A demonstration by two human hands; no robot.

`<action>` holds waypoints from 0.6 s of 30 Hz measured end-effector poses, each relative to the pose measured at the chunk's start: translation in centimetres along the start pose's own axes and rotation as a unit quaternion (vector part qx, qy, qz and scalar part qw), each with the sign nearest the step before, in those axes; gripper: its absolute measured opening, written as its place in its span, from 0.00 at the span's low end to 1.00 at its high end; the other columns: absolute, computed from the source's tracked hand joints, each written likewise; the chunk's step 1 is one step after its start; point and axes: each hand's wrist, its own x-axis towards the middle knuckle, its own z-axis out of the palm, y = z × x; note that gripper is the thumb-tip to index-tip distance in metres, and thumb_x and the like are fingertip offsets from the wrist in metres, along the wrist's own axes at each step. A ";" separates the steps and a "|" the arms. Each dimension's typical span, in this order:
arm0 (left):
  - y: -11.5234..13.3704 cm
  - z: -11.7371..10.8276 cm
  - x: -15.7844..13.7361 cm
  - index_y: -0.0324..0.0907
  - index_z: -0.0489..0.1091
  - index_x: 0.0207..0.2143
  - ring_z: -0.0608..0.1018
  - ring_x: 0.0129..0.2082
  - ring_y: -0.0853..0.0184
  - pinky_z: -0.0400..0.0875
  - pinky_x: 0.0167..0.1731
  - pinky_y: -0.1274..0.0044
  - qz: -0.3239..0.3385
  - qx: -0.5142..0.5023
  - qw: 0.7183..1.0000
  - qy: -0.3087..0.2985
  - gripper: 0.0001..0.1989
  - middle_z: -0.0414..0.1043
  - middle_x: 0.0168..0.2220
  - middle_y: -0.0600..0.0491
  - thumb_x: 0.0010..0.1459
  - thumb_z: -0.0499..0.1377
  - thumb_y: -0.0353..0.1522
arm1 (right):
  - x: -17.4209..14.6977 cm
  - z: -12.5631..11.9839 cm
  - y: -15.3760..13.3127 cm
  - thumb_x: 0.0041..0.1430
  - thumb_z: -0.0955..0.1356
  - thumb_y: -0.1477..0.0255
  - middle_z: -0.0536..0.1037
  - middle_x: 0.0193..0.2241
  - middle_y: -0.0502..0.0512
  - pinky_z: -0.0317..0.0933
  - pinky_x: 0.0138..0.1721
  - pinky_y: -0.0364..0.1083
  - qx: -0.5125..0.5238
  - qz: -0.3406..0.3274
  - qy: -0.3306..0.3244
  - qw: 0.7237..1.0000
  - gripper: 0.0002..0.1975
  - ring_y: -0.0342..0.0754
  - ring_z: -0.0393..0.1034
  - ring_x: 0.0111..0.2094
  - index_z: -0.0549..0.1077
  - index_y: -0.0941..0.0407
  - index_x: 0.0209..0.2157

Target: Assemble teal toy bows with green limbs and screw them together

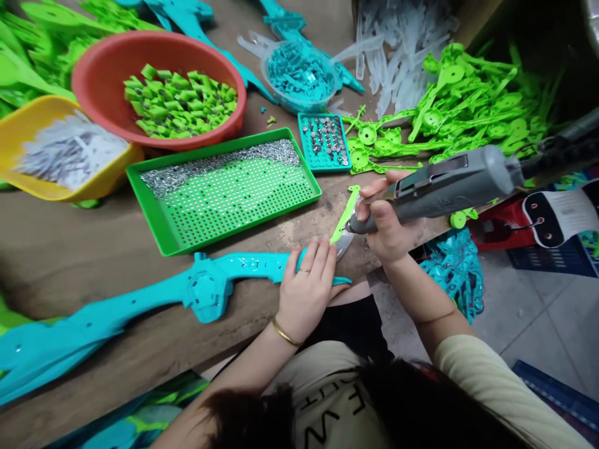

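Note:
My right hand [390,231] is wrapped round a grey electric screwdriver [449,178], held nearly level. Its tip meets a narrow lime-green plastic strip [346,215] with a clear plastic piece [345,242] along its side. My left hand [309,280], fingers pressed together, grips the curved end of a long turquoise toy weapon part [208,290]. Its fingertips also reach the lower end of the green strip. The underside of the grip is hidden. Beyond my hands lie a green perforated tray [224,215] of small screws and a small turquoise tray [306,156] of round metal pieces.
A red bowl [159,47] holds small green parts; a yellow scoop [37,187] holds whitish strips. At the back stands a clear tub [302,103] of turquoise pieces. Green parts [486,100] and clear blades [393,56] are heaped at right. The table's front edge runs beneath my forearms.

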 end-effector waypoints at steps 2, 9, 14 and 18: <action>-0.1 0.1 -0.1 0.30 0.67 0.56 0.71 0.58 0.52 0.57 0.58 0.62 0.005 0.006 1.000 0.017 0.28 0.68 0.58 0.40 0.63 0.55 0.44 | 0.0 0.1 0.5 0.51 0.73 0.58 0.75 0.30 0.44 0.66 0.23 0.40 -0.016 0.022 0.006 1.000 0.19 0.37 0.66 0.20 0.69 0.47 0.43; -0.1 0.5 0.0 0.32 0.68 0.56 0.73 0.56 0.53 0.53 0.61 0.62 0.001 -0.009 0.999 0.038 0.28 0.70 0.57 0.41 0.63 0.55 0.45 | -0.5 -0.2 1.9 0.50 0.73 0.59 0.75 0.26 0.45 0.69 0.26 0.43 -0.066 0.056 -0.044 0.995 0.14 0.39 0.70 0.22 0.72 0.52 0.33; 0.0 0.7 -0.3 0.36 0.64 0.60 0.71 0.58 0.52 0.54 0.61 0.60 -0.015 -0.050 0.998 0.032 0.29 0.68 0.58 0.40 0.63 0.55 0.44 | 0.6 0.8 0.5 0.50 0.74 0.63 0.73 0.23 0.44 0.71 0.31 0.46 -0.091 0.077 -0.069 0.990 0.11 0.41 0.70 0.23 0.73 0.52 0.31; 0.0 0.6 -0.4 0.36 0.65 0.59 0.71 0.58 0.53 0.54 0.61 0.61 -0.017 -0.047 0.999 0.020 0.29 0.66 0.59 0.41 0.62 0.55 0.45 | 3.6 3.9 0.5 0.53 0.72 0.61 0.76 0.29 0.49 0.71 0.29 0.48 -0.061 0.026 -0.026 0.997 0.10 0.42 0.70 0.24 0.75 0.52 0.31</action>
